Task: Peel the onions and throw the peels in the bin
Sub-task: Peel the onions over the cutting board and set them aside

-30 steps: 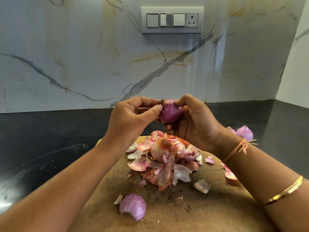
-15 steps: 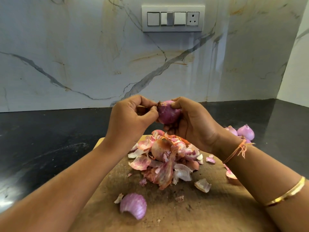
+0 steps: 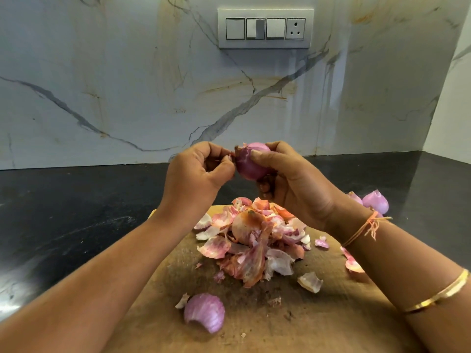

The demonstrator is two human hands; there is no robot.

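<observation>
1. Head view, far left: a dark stone countertop (image 3: 63, 212) is seen running along under a white veined marble wall (image 3: 127, 85).
2. Moving in, the left hand (image 3: 196, 174) is held up above the counter. Its fingers are curled, and thumb and forefinger are pinched tight on a shred of dry skin (image 3: 238, 149) at the onion's left tip.
3. Below it, near the front of the wooden cutting board (image 3: 318, 322), a loose purple onion layer (image 3: 205, 312) is lying on its own, cupped side down.
4. Centre now: the onion (image 3: 251, 164) is held in the air between the two hands, above the board's far edge. It is purple and glossy, with its brown end turned left.
5. Straight beneath, a pile of peels (image 3: 254, 240) is heaped on the board in pink, orange and white. None of it has been binned, and no bin is in view.
6. High on the wall, a switch plate (image 3: 265, 28) with three switches and a socket is fixed.
7. The right hand (image 3: 293, 184) is wrapped round the onion from the right. The thumb is pressed on its front and the fingers are curled behind and under it.
8. A single peel piece (image 3: 310, 282) is left apart from the pile, to its right.
9. An orange thread (image 3: 367, 228) is tied at the right wrist.
10. Behind that wrist, peeled onions (image 3: 376, 201) are resting on the countertop, partly hidden by the arm.
11. Far right, a gold bangle (image 3: 438, 294) is worn on the forearm.
</observation>
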